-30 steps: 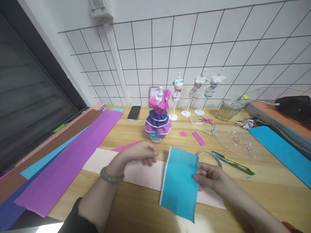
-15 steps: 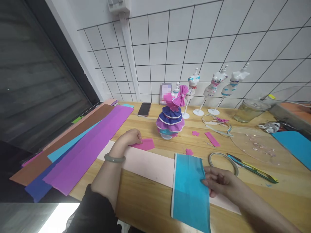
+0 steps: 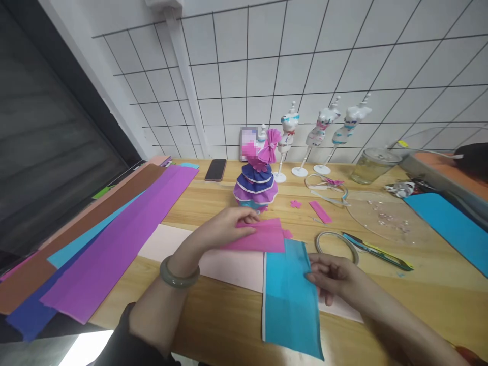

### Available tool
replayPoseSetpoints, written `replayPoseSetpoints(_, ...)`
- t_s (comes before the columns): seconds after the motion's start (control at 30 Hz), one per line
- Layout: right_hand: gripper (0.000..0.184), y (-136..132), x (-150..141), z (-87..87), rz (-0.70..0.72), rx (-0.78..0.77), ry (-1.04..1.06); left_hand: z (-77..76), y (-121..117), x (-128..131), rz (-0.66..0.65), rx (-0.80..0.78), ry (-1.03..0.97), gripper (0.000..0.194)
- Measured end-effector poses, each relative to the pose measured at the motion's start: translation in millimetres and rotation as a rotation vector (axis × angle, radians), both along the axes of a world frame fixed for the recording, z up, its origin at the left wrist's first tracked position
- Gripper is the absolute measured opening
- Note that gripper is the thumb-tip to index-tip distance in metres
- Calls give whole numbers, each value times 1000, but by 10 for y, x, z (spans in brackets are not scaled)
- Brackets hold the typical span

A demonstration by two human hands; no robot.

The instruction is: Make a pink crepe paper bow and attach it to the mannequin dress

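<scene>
My left hand (image 3: pixel 223 229), with a grey bangle on the wrist, pinches the left edge of a pink crepe paper piece (image 3: pixel 263 236) lifted just above the table. My right hand (image 3: pixel 330 277) grips the right edge of a blue crepe paper rectangle (image 3: pixel 287 300) that lies over a pale pink paper strip (image 3: pixel 213 256). The pink piece overlaps the top of the blue one. Behind them stands a small mannequin in a purple and blue paper dress (image 3: pixel 256 184).
Long crepe sheets in purple, blue and brown (image 3: pixel 102 249) cover the table's left side. A phone (image 3: pixel 215 170), three bare mannequins (image 3: pixel 322 134), a glass jar (image 3: pixel 371 166), a tape ring (image 3: pixel 337 244), a cutter (image 3: pixel 377 251), a clear plate (image 3: pixel 389 218) and blue paper (image 3: pixel 450 229) lie beyond.
My left hand reached left to the pink paper piece, picked it up and brought it right, over the top of the blue paper. My right hand kept hold of the blue piece.
</scene>
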State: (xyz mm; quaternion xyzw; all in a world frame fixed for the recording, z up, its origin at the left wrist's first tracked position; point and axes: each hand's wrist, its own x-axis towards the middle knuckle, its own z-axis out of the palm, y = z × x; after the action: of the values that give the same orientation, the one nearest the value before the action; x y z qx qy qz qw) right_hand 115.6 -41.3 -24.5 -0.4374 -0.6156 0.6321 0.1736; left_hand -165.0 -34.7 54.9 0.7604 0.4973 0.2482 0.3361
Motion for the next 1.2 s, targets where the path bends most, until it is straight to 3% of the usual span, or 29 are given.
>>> replayPoseSetpoints(0.17,47,7,11,0,-46,5,-6,-129,-21,240,-43,-21,-39,39)
replayPoseSetpoints(0.43,48,35,7,46,-107,-37,22,-138,14,206,78,-359,-460,27)
replayPoseSetpoints(0.6,52,35,27,51,-108,-46,9,-259,25,339,112,-612,-725,29)
replayPoseSetpoints(0.77,57,25,19,35,-131,-41,24,-398,-29,552,122,-740,-735,27)
replayPoseSetpoints(1.0,65,-1,-52,28,-252,22,49,-448,-73,690,191,-782,-661,28)
replayPoseSetpoints(1.2,75,5,-26,7,-222,52,75,-514,-91,749,194,-805,-587,28)
